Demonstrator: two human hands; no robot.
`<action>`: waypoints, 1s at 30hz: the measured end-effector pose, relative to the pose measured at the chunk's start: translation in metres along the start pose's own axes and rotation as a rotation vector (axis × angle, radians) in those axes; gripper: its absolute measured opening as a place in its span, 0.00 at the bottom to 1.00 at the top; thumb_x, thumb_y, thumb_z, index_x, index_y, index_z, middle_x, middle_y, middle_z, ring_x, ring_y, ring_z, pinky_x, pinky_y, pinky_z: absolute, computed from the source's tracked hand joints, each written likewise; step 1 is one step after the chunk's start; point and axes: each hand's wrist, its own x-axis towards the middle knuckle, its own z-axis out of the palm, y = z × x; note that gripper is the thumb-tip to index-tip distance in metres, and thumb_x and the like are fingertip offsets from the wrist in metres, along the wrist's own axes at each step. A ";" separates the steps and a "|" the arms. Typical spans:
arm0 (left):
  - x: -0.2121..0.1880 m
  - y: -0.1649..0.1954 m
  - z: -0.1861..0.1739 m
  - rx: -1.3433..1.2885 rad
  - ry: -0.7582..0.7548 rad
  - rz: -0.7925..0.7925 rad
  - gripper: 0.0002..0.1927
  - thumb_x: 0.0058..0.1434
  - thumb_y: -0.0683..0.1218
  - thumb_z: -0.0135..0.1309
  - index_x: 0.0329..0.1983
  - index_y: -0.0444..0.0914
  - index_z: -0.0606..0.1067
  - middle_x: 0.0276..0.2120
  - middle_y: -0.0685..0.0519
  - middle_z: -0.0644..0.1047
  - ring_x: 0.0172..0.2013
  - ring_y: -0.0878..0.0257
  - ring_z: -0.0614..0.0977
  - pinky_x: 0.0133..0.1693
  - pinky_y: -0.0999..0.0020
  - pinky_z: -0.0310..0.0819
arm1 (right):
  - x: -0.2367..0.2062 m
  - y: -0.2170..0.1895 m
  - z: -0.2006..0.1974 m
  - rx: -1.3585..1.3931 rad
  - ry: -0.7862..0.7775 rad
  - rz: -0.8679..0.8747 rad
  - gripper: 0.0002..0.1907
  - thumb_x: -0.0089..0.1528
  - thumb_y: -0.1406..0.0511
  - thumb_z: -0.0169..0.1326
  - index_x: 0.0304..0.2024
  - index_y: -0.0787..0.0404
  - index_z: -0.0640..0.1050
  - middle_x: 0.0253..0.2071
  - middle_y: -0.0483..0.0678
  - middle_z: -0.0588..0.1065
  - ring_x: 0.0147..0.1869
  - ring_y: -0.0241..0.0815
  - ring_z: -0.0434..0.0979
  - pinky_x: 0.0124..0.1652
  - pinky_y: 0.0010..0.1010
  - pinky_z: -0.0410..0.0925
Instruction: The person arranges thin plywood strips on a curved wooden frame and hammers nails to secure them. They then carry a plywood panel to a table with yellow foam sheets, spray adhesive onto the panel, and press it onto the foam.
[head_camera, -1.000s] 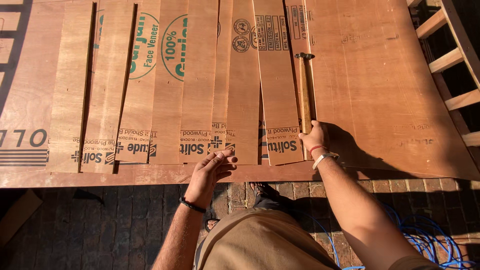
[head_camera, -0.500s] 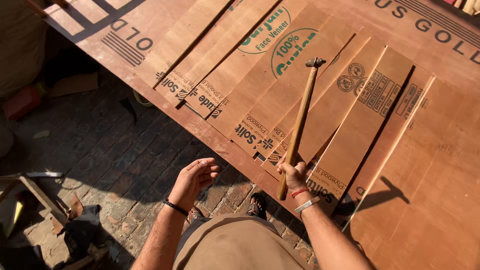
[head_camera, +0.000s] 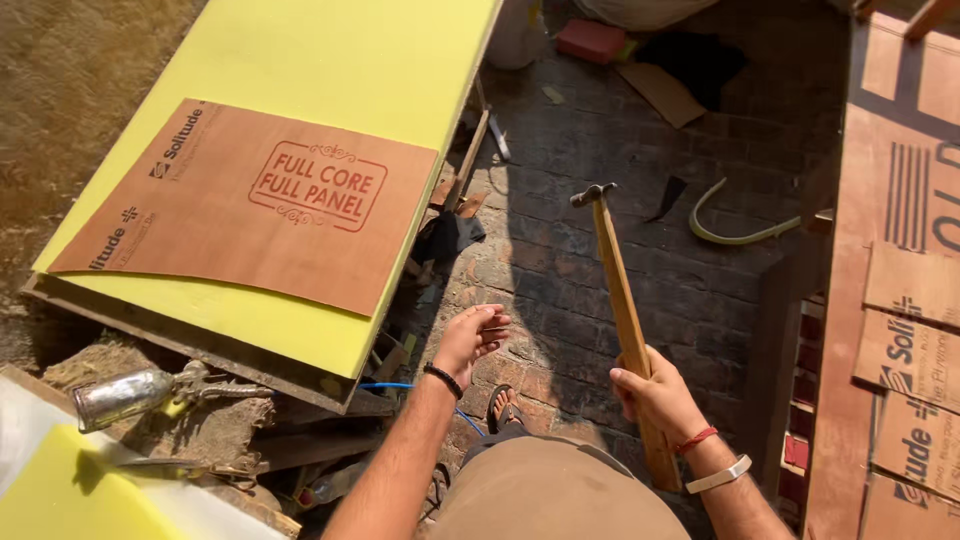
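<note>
My right hand (head_camera: 655, 395) grips the long wooden handle of a hammer (head_camera: 618, 290), whose metal head points up and away over the brick floor. My left hand (head_camera: 470, 335) hangs free in front of me, fingers loosely curled and apart, holding nothing. It is nearest to the corner of a yellow board (head_camera: 330, 60) lying to the left. A brown plywood sheet with red print (head_camera: 260, 205) rests on that yellow board.
Brown plywood strips (head_camera: 905, 330) lie along the right edge. A metal spray gun (head_camera: 150, 390) sits on rubble at lower left. A curved pale hose piece (head_camera: 725, 235), a pink brick (head_camera: 592, 40), a cardboard scrap (head_camera: 662, 92) and a blue cord (head_camera: 395, 386) lie on the brick floor (head_camera: 580, 180).
The view has swung left, away from the plywood strips toward the yellow board. My right hand has lifted the hammer off the plywood and holds it upright over the floor.
</note>
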 end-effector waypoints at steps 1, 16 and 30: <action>0.008 0.010 -0.030 -0.028 0.073 0.023 0.15 0.67 0.50 0.49 0.52 0.41 0.78 0.43 0.54 0.83 0.40 0.65 0.83 0.44 0.66 0.73 | 0.024 -0.014 0.025 -0.066 -0.045 0.055 0.12 0.62 0.66 0.58 0.45 0.61 0.73 0.22 0.45 0.69 0.20 0.36 0.69 0.20 0.31 0.65; 0.136 0.107 -0.256 0.650 0.855 0.028 0.46 0.55 0.55 0.64 0.73 0.36 0.60 0.74 0.40 0.56 0.73 0.50 0.58 0.69 0.51 0.57 | 0.332 -0.171 0.280 -0.323 -0.581 0.166 0.16 0.69 0.59 0.46 0.54 0.60 0.70 0.25 0.46 0.67 0.21 0.38 0.69 0.20 0.34 0.65; 0.230 0.157 -0.241 0.847 0.919 -0.621 0.62 0.49 0.59 0.74 0.75 0.30 0.51 0.76 0.28 0.40 0.75 0.31 0.42 0.66 0.38 0.60 | 0.532 -0.227 0.395 -0.998 -0.743 -0.200 0.23 0.71 0.49 0.44 0.52 0.61 0.69 0.25 0.50 0.71 0.26 0.46 0.71 0.28 0.42 0.66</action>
